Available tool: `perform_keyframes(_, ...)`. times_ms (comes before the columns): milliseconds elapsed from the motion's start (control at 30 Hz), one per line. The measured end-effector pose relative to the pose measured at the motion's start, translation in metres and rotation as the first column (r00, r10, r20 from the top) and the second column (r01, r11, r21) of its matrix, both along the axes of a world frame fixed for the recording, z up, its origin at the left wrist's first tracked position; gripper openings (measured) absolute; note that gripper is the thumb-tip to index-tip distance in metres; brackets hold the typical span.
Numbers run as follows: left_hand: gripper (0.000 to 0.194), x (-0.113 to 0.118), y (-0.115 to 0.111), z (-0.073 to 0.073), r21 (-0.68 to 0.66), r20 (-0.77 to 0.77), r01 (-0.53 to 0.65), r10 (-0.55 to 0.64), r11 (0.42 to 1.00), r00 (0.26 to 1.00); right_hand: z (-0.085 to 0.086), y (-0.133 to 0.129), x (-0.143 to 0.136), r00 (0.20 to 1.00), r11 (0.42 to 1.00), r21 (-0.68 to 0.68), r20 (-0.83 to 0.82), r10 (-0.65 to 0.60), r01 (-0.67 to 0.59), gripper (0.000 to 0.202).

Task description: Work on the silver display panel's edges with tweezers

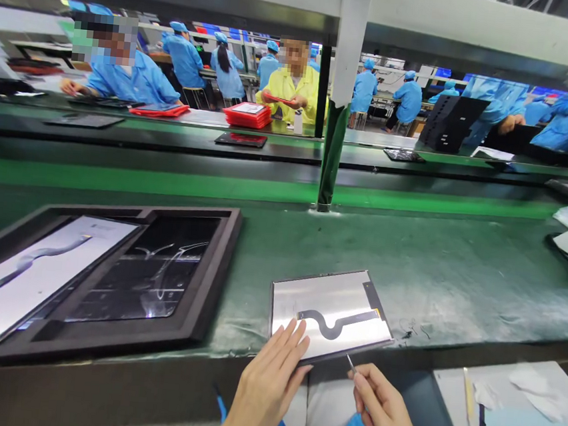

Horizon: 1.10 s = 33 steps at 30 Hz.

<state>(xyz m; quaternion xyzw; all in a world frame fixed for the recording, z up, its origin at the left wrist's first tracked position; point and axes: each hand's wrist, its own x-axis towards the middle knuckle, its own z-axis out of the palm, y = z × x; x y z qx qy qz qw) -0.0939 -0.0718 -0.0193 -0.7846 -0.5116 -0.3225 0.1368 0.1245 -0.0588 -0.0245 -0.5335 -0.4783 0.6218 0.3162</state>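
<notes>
A display panel (289, 294) with a silver back lies tilted near the front edge of the green bench. Across its back runs a dark, wavy flex cable (331, 331). My left hand (272, 379) rests on the panel's lower left corner, fingers stretched out and open, close to the cable's left end. My right hand (381, 400) is closed around slim metal tweezers (350, 362), whose pointed tip is just below the panel's front edge. Most of the tweezers is hidden by my fingers.
On the left, a black foam tray (211, 286) holds another silver-backed panel (65, 265) and a glossy dark screen (158, 268). A green post (333, 157) rises behind the bench. Lower right, a white board (549, 379) bears crumpled tissue. Co-workers sit beyond the line.
</notes>
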Motion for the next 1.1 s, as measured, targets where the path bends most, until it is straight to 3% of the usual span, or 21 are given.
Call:
perform_keyframes(133, 0.027, -0.001, 0.000, 0.001, -0.006, 0.017, 0.008, -0.008, 1.000, 1.000, 0.008, 0.000, -0.001, 0.998, 0.993, -0.113, -0.047, -0.045, 0.040, 0.065)
perform_keyframes(367, 0.028, -0.003, 0.000, -0.002, -0.055, 0.041, 0.025, -0.022, 0.998, 0.999, 0.015, 0.004, -0.001, 0.968, 0.949, -0.305, -0.207, -0.142, 0.074, 0.061)
perform_keyframes(533, 0.028, -0.003, 0.000, -0.004, -0.068, 0.030, 0.018, -0.016, 0.998, 0.999, 0.019, 0.009, 0.011, 0.953, 0.947, -0.275, -0.205, -0.223, 0.163, 0.064)
perform_keyframes(800, 0.026, -0.001, 0.001, 0.008, -0.057, 0.053, 0.031, -0.028, 0.998, 0.998, 0.010, 0.005, 0.015, 0.981, 0.981, -0.129, -0.111, -0.160, 0.145, 0.056)
perform_keyframes(933, 0.017, 0.024, 0.011, 0.023, -0.031, 0.264, 0.093, -0.081, 0.995, 0.961, 0.011, 0.006, 0.014, 0.977, 0.983, -0.113, -0.140, -0.160, 0.145, 0.058)
perform_keyframes(1000, 0.013, 0.043, 0.021, 0.031, -0.149, 0.429, 0.154, -0.077, 0.977, 0.900, 0.013, 0.006, 0.014, 0.970, 0.983, -0.084, -0.166, -0.177, 0.165, 0.056)
perform_keyframes(1100, 0.013, 0.068, 0.039, 0.042, -0.375, 0.558, 0.294, -0.039, 0.879, 0.829, 0.014, 0.005, 0.017, 0.966, 0.982, -0.012, -0.176, -0.188, 0.189, 0.053)
